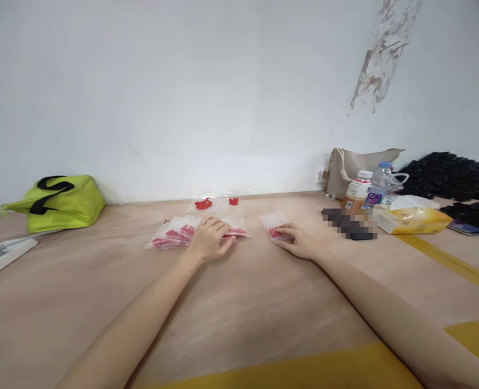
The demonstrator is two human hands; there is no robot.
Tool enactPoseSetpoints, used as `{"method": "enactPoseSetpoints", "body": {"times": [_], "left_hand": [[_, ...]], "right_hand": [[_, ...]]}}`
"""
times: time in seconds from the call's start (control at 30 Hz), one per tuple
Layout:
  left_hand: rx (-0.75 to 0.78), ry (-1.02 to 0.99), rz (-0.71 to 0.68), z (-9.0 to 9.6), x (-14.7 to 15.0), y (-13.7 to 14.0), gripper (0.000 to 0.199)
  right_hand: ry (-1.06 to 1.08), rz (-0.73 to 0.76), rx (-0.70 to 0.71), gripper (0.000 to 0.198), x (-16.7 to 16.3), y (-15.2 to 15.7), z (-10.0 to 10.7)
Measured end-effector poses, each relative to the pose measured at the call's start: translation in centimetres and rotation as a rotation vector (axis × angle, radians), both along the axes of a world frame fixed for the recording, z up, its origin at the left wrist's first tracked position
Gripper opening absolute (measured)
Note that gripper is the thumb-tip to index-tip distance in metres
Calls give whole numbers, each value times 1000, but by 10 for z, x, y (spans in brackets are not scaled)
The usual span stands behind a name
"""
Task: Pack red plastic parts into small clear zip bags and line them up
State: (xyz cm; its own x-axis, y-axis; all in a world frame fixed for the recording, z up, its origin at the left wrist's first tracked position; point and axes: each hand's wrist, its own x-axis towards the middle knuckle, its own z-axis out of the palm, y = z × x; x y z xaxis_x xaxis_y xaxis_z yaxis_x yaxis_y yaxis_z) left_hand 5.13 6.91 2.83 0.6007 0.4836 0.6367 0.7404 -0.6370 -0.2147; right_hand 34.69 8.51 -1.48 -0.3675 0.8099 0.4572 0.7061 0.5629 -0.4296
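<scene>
My left hand (212, 237) rests over a fanned row of clear zip bags (172, 236) with red pieces inside. Its fingers curl over the right-hand bag (238, 227), the thumb at that bag's near edge. To the right, my right hand (298, 241) pinches the near right edge of another clear zip bag (272, 220), which lies on the table and also holds red pieces. Behind the left hand, small heaps of loose-looking red pieces (203, 203) sit on or in clear plastic by the wall; which of the two I cannot tell.
A lime-green bag (67, 202) stands at the left, with a white-edged object (10, 256) before it. At the right are a beige bag (361, 162), two bottles (358, 192), a blurred-out dark object (348, 224), a tissue pack (413, 219) and a black heap (450, 173).
</scene>
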Motion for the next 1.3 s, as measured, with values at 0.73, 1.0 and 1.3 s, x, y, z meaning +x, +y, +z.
{"method": "enactPoseSetpoints", "body": {"times": [0.73, 1.0, 1.3], "left_hand": [[183, 174, -113, -37, 74, 32, 24], [226, 220, -147, -34, 72, 31, 24], [198, 227, -142, -34, 74, 32, 26]], "right_hand": [[-292, -68, 564, 17, -17, 1, -6], [-419, -28, 634, 24, -17, -1, -2], [-392, -29, 636, 21, -35, 0, -4]]}}
